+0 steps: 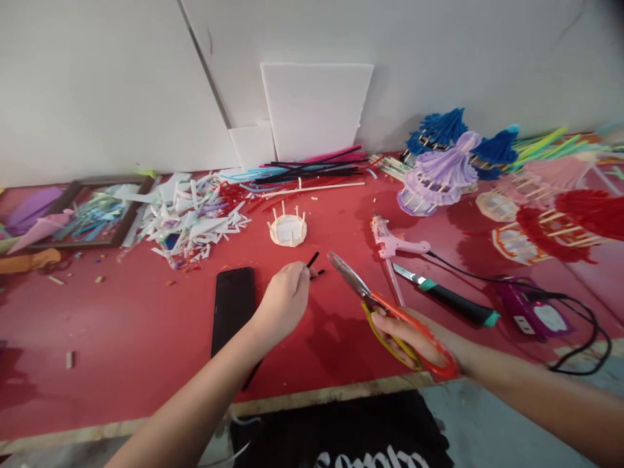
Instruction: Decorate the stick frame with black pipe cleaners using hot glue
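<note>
My left hand is closed around black pipe cleaners, whose short ends poke out past the fingers. A black length also shows below the wrist, near the table's front edge. In my right hand are scissors with orange and yellow handles; the tips point up and left toward the black ends, apart from them. Beyond my left hand sits a small round cream base with upright wooden pegs around its rim. A dark phone lies just left of my left forearm.
Right of the scissors lie a pink glue gun, a utility knife and a purple power box with cables. Fuzzy carousel-like pieces crowd the back right. White foam scraps and loose pipe cleaners lie along the back.
</note>
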A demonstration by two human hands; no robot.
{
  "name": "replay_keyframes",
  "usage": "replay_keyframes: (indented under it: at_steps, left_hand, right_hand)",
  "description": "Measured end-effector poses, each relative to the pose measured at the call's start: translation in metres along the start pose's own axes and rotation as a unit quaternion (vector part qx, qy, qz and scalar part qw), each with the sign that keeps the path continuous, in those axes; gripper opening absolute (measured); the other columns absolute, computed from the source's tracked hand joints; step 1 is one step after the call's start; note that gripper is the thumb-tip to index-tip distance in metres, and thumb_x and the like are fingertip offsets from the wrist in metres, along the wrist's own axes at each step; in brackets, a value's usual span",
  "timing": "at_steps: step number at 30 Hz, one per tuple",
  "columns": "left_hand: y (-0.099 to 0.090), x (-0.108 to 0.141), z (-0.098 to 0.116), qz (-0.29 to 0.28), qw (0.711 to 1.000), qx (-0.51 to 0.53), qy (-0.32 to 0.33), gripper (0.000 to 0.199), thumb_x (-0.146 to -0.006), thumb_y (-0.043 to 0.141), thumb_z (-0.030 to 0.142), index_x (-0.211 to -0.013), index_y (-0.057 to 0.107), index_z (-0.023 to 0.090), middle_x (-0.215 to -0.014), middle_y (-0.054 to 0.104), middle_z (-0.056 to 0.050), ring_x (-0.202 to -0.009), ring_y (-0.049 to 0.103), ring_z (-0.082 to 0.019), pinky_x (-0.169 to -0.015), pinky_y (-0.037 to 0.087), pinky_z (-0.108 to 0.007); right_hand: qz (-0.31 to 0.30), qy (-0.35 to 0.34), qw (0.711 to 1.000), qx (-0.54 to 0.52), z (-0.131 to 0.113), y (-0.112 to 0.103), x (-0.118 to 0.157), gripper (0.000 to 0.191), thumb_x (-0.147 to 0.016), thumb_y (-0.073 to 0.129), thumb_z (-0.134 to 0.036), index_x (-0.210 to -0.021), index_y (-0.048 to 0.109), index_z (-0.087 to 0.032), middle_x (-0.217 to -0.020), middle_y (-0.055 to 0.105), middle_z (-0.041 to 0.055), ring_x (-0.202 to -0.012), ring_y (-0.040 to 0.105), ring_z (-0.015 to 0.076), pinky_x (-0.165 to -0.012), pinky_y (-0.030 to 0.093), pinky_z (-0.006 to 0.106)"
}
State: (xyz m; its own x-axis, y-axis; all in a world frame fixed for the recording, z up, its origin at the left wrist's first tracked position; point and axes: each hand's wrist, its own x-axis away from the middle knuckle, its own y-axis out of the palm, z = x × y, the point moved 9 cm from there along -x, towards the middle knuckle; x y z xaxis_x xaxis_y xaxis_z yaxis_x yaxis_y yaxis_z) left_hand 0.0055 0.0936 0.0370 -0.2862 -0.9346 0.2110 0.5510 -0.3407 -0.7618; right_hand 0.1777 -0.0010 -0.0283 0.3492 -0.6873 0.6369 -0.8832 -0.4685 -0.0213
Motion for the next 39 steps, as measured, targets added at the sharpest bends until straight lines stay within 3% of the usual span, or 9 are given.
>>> replay_keyframes:
  at_steps: [4,9,13,19,23,27,32,36,39]
  left_hand:
    - [0.001,0.006,-0.005,-0.003,0.999,0.051,0.018,0.032,-0.096,0.029,0.025,-0.090,0.060,0.019,-0.075,0.063,-0.001,-0.067,0.059,-0.016,-0.064,0.046,-0.027]
    - [0.008,0.010,-0.004,-0.020,0.997,0.065,0.027,0.029,-0.094,0.032,0.023,-0.084,0.059,0.020,-0.070,0.060,0.000,-0.060,0.054,-0.015,-0.058,0.041,-0.026]
    - [0.009,0.014,0.000,-0.042,0.997,0.053,0.035,0.027,-0.092,0.037,0.021,-0.070,0.053,0.021,-0.061,0.055,0.003,-0.056,0.051,-0.014,-0.055,0.037,-0.026]
    - [-0.002,0.023,-0.009,0.002,1.000,0.015,0.010,0.018,-0.092,0.042,0.027,-0.098,0.058,0.020,-0.086,0.069,-0.004,-0.077,0.065,-0.019,-0.067,0.046,-0.028]
    - [-0.001,0.026,-0.021,0.016,0.999,-0.031,0.009,0.015,-0.091,0.043,0.024,-0.088,0.058,0.020,-0.087,0.068,-0.006,-0.080,0.065,-0.022,-0.069,0.046,-0.031]
    - [0.007,0.025,-0.028,0.009,0.998,-0.066,0.009,0.016,-0.090,0.044,0.022,-0.088,0.059,0.020,-0.089,0.069,-0.007,-0.080,0.066,-0.023,-0.069,0.046,-0.032]
    - [0.008,0.028,-0.019,-0.005,0.997,-0.082,0.002,0.016,-0.090,0.044,0.019,-0.085,0.059,0.019,-0.084,0.069,-0.006,-0.074,0.065,-0.021,-0.065,0.044,-0.030]
    - [-0.008,0.035,-0.005,0.009,0.995,-0.096,-0.011,0.016,-0.091,0.043,0.019,-0.086,0.058,0.020,-0.085,0.069,-0.005,-0.074,0.065,-0.020,-0.064,0.043,-0.030]
    - [-0.017,0.039,-0.001,0.019,0.994,-0.109,-0.015,0.014,-0.092,0.043,0.021,-0.089,0.057,0.020,-0.090,0.069,-0.004,-0.078,0.066,-0.021,-0.064,0.043,-0.029]
  right_hand:
    - [-0.001,-0.007,0.994,0.111,-0.006,0.003,0.006,0.059,-0.080,0.042,-0.078,-0.064,0.035,-0.022,-0.044,0.035,-0.0076,-0.041,0.034,0.0074,-0.042,0.023,0.022]
    - [0.020,-0.023,0.984,0.174,-0.012,0.003,0.009,0.051,-0.084,0.049,-0.067,-0.066,0.033,-0.022,-0.059,0.028,-0.0065,-0.052,0.026,0.0087,-0.050,0.023,0.024]
    - [0.021,-0.007,0.978,0.209,-0.002,0.002,0.006,0.049,-0.085,0.050,-0.063,-0.067,0.033,-0.022,-0.064,0.027,-0.0054,-0.057,0.024,0.0094,-0.052,0.022,0.025]
    - [0.027,0.013,0.986,0.163,0.009,-0.003,0.008,0.049,-0.082,0.056,-0.062,-0.065,0.033,-0.022,-0.055,0.029,-0.0069,-0.049,0.027,0.0079,-0.045,0.024,0.023]
    - [0.013,0.098,0.982,0.162,0.011,-0.002,0.012,0.056,-0.078,0.049,-0.076,-0.063,0.033,-0.024,-0.040,0.030,-0.0085,-0.035,0.032,0.0079,-0.037,0.026,0.022]
    - [0.013,0.103,0.979,0.176,0.003,0.000,0.009,0.066,-0.073,0.038,-0.086,-0.056,0.031,-0.023,-0.035,0.033,-0.0053,-0.033,0.033,0.0072,-0.037,0.026,0.022]
    - [0.017,0.118,0.986,0.119,0.018,-0.003,0.003,0.066,-0.075,0.035,-0.086,-0.058,0.034,-0.022,-0.036,0.031,-0.0067,-0.031,0.032,0.0067,-0.033,0.024,0.021]
    - [0.028,0.132,0.989,0.061,0.037,-0.008,0.004,0.065,-0.074,0.037,-0.087,-0.066,0.040,-0.023,-0.039,0.032,-0.0082,-0.032,0.034,0.0072,-0.032,0.025,0.019]
    - [0.023,0.097,0.993,0.059,0.033,-0.008,0.006,0.063,-0.074,0.042,-0.085,-0.066,0.037,-0.022,-0.045,0.032,-0.0086,-0.035,0.032,0.0052,-0.034,0.026,0.018]
